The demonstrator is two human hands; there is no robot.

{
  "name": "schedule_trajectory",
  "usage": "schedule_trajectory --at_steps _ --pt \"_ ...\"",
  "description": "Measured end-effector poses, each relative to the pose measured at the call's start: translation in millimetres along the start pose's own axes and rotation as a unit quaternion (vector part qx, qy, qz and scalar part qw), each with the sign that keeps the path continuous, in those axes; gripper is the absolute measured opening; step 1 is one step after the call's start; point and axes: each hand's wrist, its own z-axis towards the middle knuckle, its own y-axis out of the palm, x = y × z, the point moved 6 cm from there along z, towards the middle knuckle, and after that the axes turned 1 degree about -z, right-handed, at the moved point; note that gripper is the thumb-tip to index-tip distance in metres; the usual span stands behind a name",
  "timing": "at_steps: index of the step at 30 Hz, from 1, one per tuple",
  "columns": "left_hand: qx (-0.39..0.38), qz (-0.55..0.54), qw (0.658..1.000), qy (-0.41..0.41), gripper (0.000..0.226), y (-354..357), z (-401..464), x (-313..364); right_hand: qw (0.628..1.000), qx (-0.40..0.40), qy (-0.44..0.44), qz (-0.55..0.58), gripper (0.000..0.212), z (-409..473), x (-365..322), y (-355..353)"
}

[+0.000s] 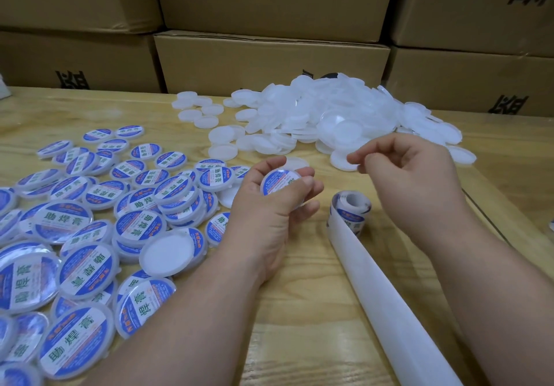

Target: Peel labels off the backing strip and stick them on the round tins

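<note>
- Left hand (271, 202) had its grip curled around one round tin (280, 182), thumb and fingers clamped on the rim, blue-and-white label facing up. That sat pretty much dead center of the view.
- Right hand (410, 169) hovered at about 2 o'clock from that tin, not touching it. Thumb and forefinger were pressed together and the rest curled in; couldn't tell if anything was pinched between them.
- The label roll (350, 213) sat on the wooden surface (299, 310) between the two hands, just beside the left fingers. Its white backing strip (386, 304) trailed off toward 5 o'clock, passing under the right forearm.
- Big spread of labelled tins (90, 235) covered the surface from 8 to 10 o'clock, lots overlapping, one flipped blank side up.
- Heap of plain white tins (329, 116) piled up at 12 to 1 o'clock, a few loose ones scattered off its left edge.
- Cardboard boxes (269, 56) with black print were stacked along the far edge.
</note>
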Motion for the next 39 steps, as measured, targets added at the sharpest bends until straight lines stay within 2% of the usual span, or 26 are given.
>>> schedule_trajectory --at_steps 5,9,13,16,18,20,24,29,32,34,39 --pt "0.014 0.065 0.998 0.001 0.013 2 -2 4 0.996 0.062 0.055 0.017 0.02 6 33 -12" --pt "0.042 0.087 0.995 0.006 0.031 0 -1 2 0.994 0.057 0.092 0.016 0.019 5 57 -7" --pt "0.06 0.078 0.994 0.046 0.016 1 0 2 0.992 0.048 0.113 0.014 0.02 5 71 -5" --pt "0.072 0.06 0.995 0.045 0.057 -1 0 1 0.992 0.05 0.118 0.016 0.02 6 77 -5" --pt "0.1 0.035 0.993 0.047 0.073 -3 0 3 0.992 0.048 0.117 0.013 0.019 7 78 -4" --pt "0.134 0.011 0.989 0.067 0.076 -5 -1 7 0.992 0.045 0.115 0.01 0.019 8 79 -4" --pt "0.172 0.002 0.98 0.104 0.064 -12 -3 12 0.993 0.038 0.113 0.004 0.019 8 79 -2" --pt "0.134 0.104 0.979 0.112 0.058 -9 -6 14 0.994 0.025 0.106 -0.007 0.02 8 78 1" --pt "0.096 0.162 0.974 0.126 0.034 2 -9 11 0.994 0.023 0.104 -0.004 0.02 8 79 0" --pt "0.081 0.217 0.961 0.154 0.027 8 -13 10 0.994 0.022 0.104 -0.003 0.02 8 79 1" --pt "0.078 0.409 0.9 0.127 0.042 14 -3 -1 0.994 0.023 0.103 -0.002 0.02 9 80 2"
